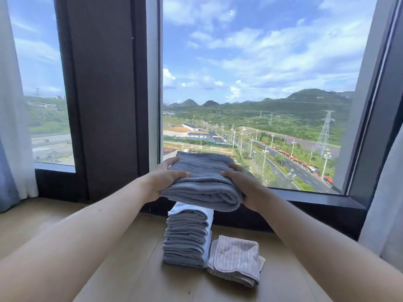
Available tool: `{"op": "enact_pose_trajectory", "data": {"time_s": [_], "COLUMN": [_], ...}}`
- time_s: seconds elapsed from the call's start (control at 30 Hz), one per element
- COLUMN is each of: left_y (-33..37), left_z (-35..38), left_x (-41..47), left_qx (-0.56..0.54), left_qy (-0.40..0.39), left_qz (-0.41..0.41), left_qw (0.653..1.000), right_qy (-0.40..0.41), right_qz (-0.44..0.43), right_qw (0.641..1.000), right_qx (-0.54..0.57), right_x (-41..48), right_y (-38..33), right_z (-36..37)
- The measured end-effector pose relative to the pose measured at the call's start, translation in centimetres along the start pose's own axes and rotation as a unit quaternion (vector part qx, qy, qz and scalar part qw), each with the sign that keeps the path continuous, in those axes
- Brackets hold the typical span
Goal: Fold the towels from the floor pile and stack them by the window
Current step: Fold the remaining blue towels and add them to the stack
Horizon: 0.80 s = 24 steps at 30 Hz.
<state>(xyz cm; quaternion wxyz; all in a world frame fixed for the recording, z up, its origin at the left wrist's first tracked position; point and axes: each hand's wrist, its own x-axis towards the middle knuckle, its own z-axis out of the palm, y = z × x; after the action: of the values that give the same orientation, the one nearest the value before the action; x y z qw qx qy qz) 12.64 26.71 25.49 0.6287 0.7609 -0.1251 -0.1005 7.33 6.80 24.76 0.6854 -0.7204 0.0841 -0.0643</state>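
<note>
Glass first: noted window (250,83) across far wall, wooden floor (109,269) beneath. Found stack of folded towels (185,240) standing on floor near frame. Found folded blue-grey towel (202,184) level over stack top, contact undeterminable; clasped endwise by left hand (163,179) and right hand (242,182), fingers curled round each end. Found pink cloth (235,260) touching stack's right side.
</note>
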Motion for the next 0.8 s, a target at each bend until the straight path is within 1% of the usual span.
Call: {"op": "enact_pose_trajectory", "data": {"time_s": [0.17, 0.33, 0.47, 0.57, 0.67, 0.8], "left_y": [-3.6, -10.6, -16.0, -18.8, -21.5, -24.9], "left_z": [-0.9, -1.5, -0.8, -0.5, -0.1, 0.7], "left_x": [10.3, 20.4, 25.2, 27.2, 28.7, 29.0], "left_qx": [0.011, 0.014, 0.004, 0.041, 0.083, 0.203], "left_qy": [0.026, 0.049, 0.056, 0.066, 0.075, 0.109], "left_qz": [0.013, 0.028, 0.05, 0.06, 0.032, -0.006], "left_qw": [1.0, 0.998, 0.997, 0.995, 0.993, 0.973], "right_qy": [0.009, 0.036, 0.057, 0.076, 0.081, 0.057], "right_qz": [0.004, -0.01, -0.003, -0.017, -0.012, 0.014], "right_qw": [1.0, 0.999, 0.998, 0.997, 0.993, 0.987], "right_qx": [0.011, 0.011, -0.005, -0.026, -0.085, -0.148], "right_x": [10.0, 19.3, 23.8, 25.8, 26.5, 27.4], "right_y": [3.0, 7.9, 12.9, 16.1, 18.2, 20.8], "right_z": [0.6, 1.6, 2.1, 2.5, 2.9, 4.0]}}
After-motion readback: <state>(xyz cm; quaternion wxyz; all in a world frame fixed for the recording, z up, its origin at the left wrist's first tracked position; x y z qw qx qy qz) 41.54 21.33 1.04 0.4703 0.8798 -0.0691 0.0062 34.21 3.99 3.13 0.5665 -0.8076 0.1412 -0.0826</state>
